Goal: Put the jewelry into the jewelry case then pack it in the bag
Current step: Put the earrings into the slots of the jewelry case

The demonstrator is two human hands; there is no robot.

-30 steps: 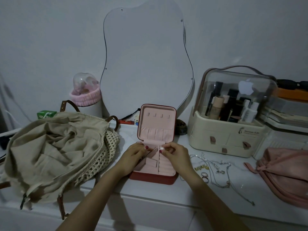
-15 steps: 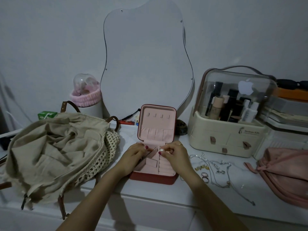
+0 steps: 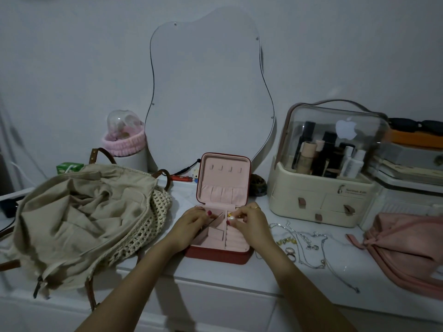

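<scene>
Earring (image 3: pixel 229 214), small and gold, pinched by right hand (image 3: pixel 249 220) over open case (image 3: pixel 219 232) top compartment; left hand (image 3: pixel 191 222) resting loose on dividers. Could slip between slots if released early. Chains (image 3: pixel 309 245) waiting beside.

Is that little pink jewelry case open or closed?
Open. The jewelry case has its lid standing upright, and its pink compartments show.

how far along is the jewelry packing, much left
Early. Done: the red jewelry case with pink lining stands open on the white countertop. In hand: the right hand presses a small gold piece into it while the left hand steadies. Left: silver chains and rings outside, then the beige fabric bag.
</scene>
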